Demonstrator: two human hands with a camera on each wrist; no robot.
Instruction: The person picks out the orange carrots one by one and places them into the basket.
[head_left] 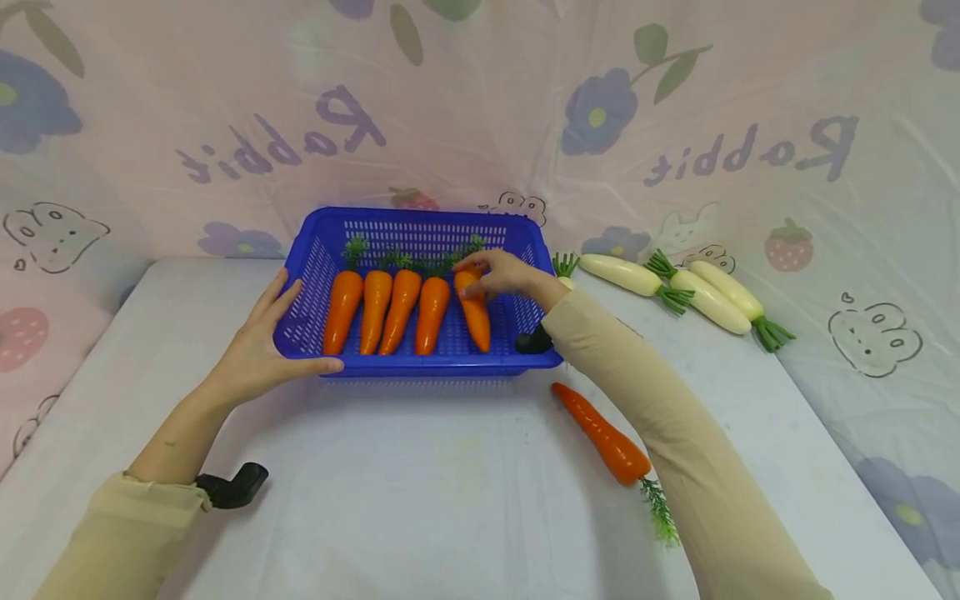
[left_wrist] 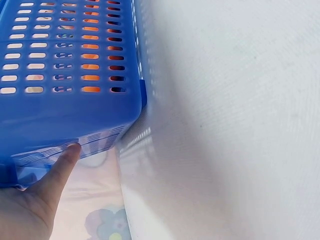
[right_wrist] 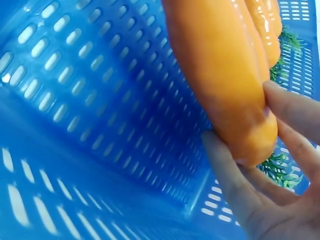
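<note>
A blue slotted basket holds several orange carrots in a row, tips toward the front and leafy green tops at the back. My right hand reaches inside and pinches the thick end of the rightmost carrot. In the right wrist view, thumb and fingers lie on either side of that carrot. My left hand spans the basket's front left corner, its fingers extended along the left side and the thumb reaching along the front rim. A straight digit touches the basket wall in the left wrist view.
One more carrot lies on the white table beside my right forearm. Several white radishes with green stalks, one a radish, lie right of the basket. A patterned cloth hangs behind. Each wrist wears a black device.
</note>
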